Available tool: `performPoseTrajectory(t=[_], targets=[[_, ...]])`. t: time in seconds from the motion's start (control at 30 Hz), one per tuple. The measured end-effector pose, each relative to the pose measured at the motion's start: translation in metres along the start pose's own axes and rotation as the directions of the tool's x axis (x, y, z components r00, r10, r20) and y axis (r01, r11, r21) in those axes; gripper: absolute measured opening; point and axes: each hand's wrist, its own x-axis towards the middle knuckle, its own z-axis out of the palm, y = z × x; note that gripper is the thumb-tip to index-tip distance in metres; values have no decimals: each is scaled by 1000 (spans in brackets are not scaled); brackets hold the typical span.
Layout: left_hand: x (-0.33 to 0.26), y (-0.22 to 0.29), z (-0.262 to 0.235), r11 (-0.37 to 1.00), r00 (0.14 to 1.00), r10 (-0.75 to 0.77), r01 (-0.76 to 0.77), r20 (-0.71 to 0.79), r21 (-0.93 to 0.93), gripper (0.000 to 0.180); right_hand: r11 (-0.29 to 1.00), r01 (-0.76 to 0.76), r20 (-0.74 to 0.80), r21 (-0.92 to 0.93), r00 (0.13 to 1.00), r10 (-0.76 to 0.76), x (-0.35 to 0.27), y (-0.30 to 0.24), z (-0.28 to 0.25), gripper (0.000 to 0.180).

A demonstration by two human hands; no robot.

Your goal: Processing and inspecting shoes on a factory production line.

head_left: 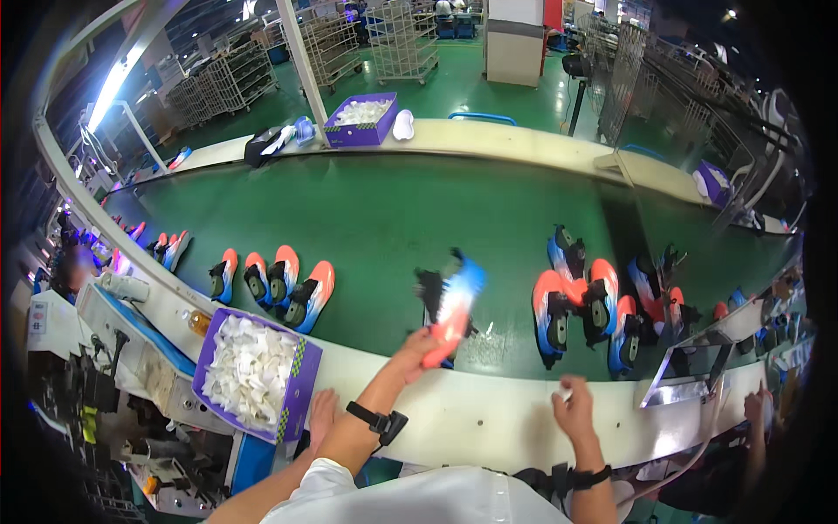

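Note:
My left hand [414, 356] grips a running shoe [456, 306] by its coral-red end. The shoe fades from red through white to blue and is tilted up over the green conveyor belt. Something dark lies behind it, mostly hidden. Over the white front ledge, my right hand [573, 409] has its fingers curled; whether anything small is inside cannot be seen. Nearest to that hand is a group of matching shoes [550, 316] on the belt. Left of my left forearm, a purple box [299, 395] full of crumpled white pieces sits on the ledge.
More shoes [312, 295] stand on the belt at left, others [646, 288] at right. Another purple box [358, 133] rests on the far ledge. Another person's hand [323, 417] is beside the near box; one more [758, 407] shows at far right. A metal-framed stand [690, 371] occupies the right ledge.

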Motion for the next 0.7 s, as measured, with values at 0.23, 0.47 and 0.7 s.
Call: performPoseTrajectory(t=[0.23,0.47,0.7], targets=[[-30,-77,63,821,875,-340,98,345,562,89,965,130,174,-229,980,-91,2,-10,-58,78],[-6,-104,89,-17,813,137,-570,566,822,77,963,-48,196,-266,975,102,-70,24,-13,38],[-48,-92,125,114,792,130,-609,596,785,56,849,-491,627,194,728,278,-76,6,0,45]])
